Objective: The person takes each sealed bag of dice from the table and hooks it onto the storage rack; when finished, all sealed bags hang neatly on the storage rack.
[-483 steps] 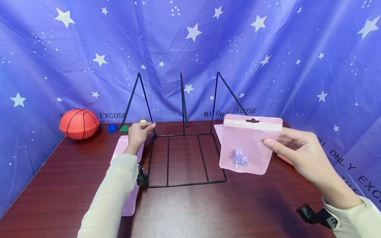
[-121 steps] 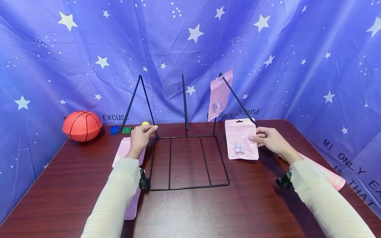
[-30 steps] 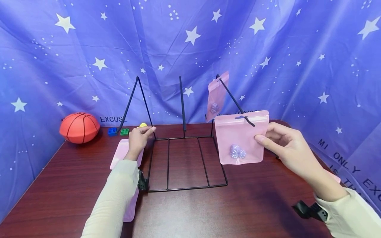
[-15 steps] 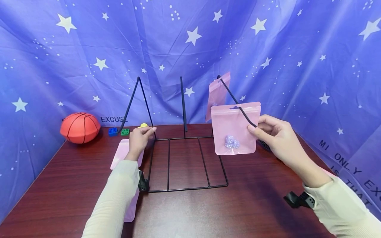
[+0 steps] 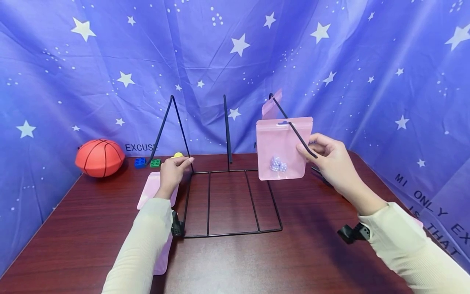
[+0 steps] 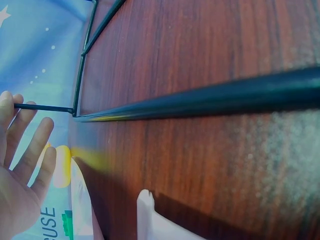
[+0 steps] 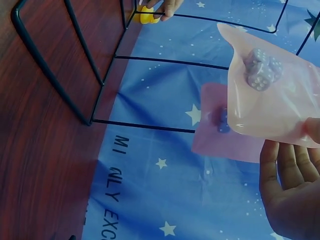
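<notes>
The person wears a cream, long-sleeved top: the left sleeve [image 5: 136,249] is finely ribbed, the right sleeve [image 5: 411,249] softly creased, both with smoother, looser cuffs. A small black wrist device [image 5: 178,225] shows at the left cuff; a matching blocky black unit [image 5: 361,231] at the right has a protruding part.

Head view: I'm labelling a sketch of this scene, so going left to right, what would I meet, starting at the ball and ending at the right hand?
Red ball → blue block → green block → left hand → rack's middle prong → held pink bag → right hand
</notes>
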A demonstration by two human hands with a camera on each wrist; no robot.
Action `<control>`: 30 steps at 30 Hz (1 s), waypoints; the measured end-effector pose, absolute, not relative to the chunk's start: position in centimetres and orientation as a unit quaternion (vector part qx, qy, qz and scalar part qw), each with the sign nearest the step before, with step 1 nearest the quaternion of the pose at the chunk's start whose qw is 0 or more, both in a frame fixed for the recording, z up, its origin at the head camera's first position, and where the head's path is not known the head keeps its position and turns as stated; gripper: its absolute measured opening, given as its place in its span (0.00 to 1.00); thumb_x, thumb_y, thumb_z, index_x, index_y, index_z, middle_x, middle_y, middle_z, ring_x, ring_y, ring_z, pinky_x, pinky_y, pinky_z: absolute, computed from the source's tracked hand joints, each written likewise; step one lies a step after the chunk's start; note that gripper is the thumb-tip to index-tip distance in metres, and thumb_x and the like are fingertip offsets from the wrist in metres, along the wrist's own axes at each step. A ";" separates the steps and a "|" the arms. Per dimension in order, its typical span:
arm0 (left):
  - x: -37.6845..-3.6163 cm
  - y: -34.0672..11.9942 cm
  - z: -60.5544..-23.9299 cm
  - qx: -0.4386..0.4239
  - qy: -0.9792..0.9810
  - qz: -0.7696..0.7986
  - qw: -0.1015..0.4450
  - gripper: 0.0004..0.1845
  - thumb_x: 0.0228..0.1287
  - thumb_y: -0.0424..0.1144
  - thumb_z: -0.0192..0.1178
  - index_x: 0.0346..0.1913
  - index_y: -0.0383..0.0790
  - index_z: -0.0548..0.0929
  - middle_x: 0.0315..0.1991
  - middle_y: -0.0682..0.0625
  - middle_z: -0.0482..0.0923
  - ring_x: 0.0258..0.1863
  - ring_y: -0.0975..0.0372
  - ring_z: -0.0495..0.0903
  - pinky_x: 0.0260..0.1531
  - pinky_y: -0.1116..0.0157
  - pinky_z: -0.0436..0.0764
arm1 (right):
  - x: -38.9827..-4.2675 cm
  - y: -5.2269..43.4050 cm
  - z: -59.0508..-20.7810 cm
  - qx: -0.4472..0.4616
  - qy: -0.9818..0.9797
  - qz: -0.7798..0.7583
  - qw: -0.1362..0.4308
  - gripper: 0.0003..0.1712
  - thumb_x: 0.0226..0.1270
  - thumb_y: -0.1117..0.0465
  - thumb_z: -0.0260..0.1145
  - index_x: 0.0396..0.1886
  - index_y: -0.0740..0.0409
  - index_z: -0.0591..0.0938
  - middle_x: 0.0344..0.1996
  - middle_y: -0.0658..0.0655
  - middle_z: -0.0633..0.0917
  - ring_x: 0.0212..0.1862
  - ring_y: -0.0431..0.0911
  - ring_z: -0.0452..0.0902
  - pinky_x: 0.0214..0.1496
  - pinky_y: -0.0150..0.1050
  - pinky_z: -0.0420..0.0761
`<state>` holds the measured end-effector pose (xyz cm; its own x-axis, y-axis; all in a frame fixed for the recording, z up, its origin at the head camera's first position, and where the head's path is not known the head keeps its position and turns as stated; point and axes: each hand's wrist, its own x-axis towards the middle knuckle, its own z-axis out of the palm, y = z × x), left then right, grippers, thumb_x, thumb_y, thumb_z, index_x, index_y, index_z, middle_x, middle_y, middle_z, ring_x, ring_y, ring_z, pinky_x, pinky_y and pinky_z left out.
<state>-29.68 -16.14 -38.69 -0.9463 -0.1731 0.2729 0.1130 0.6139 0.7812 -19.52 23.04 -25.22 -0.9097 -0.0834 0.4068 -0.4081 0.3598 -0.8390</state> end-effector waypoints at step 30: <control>-29.5 -16.1 -38.7 0.014 -0.879 -0.448 0.160 0.18 0.72 0.48 0.65 0.53 0.36 0.89 0.36 0.38 0.88 0.42 0.47 0.89 0.44 0.51 0.79 | -25.8 22.1 -25.4 0.152 -0.789 0.568 0.178 0.11 0.71 0.64 0.68 0.44 0.69 0.79 0.23 0.37 0.87 0.30 0.32 0.83 0.38 0.29 0.83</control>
<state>-29.47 -16.08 -38.65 -0.9485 -0.1679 0.2686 0.1186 0.5980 0.7927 -25.80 22.13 -25.41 -0.8902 -0.0387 0.4538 -0.4425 0.3092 -0.8417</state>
